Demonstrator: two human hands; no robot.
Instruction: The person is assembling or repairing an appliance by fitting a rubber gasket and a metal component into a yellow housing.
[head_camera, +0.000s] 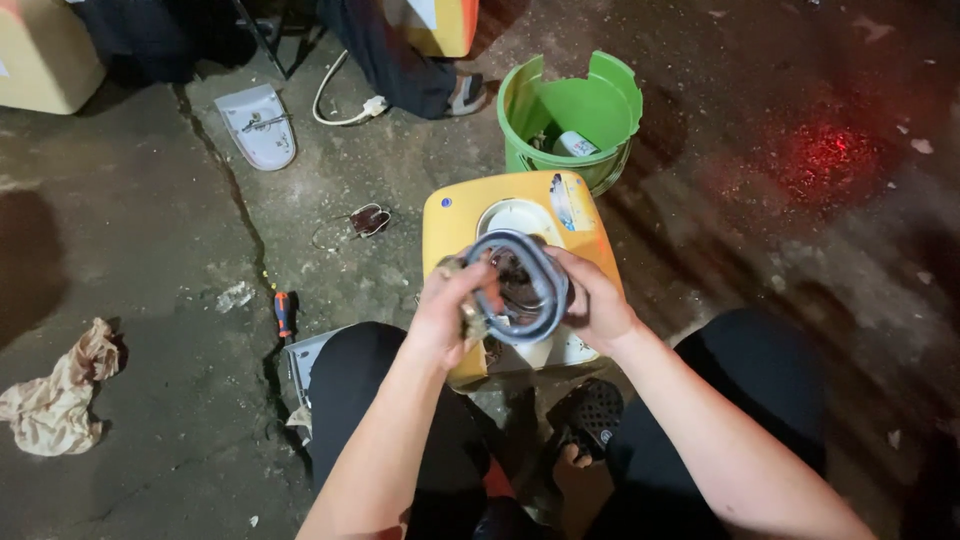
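I hold a grey looped ring-shaped part (538, 270) with a dark dirty centre in front of me, above a yellow plastic appliance casing (450, 222) that stands on the ground between my knees. My left hand (447, 308) grips the ring's left side together with a small metal fitting. On the ring's right edge my right hand (597, 298) is closed. The casing has a round white opening (515, 215) on top.
A broken green plastic bucket (575, 105) stands behind the casing. A screwdriver with an orange and black handle (284, 313) lies on the cracked concrete at left, near a crumpled rag (58, 395). A white cover plate (258, 125), a white cable (345, 108) and another person's sandalled foot (462, 95) are farther back.
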